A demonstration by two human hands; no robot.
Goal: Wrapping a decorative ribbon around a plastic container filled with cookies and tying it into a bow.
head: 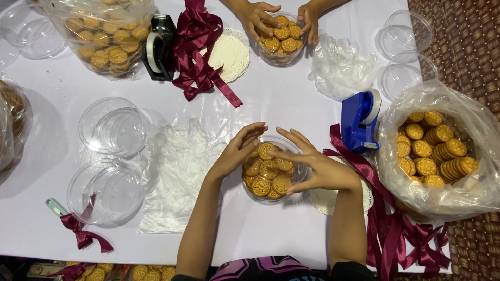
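A white table (pixel 291 104) fills the view; at its right edge lies a big clear bag (pixel 442 151) of round biscuits, and a second biscuit bag (pixel 107 36) sits top left; a sheet of thin plastic (pixel 177 171) lies left of centre, with two empty clear tubs (pixel 112 127) and (pixel 104 190) beyond it; dark red ribbons (pixel 200 52) are heaped near the top, more ribbons (pixel 396 229) trail at lower right; a blue tape dispenser (pixel 359 122) stands beside the right bag, a black one (pixel 159 47) by the top ribbons; at centre near the person is a round tub (pixel 268 171) packed with biscuits; the left hand (pixel 237 151) cups its left rim, fingers loosely curled, gripping nothing; the right hand (pixel 317 166) arches over its right side, fingertips on the biscuits, spread and not clenched; across the table another person's hands (pixel 258 18) rest on a second full tub (pixel 281 39)
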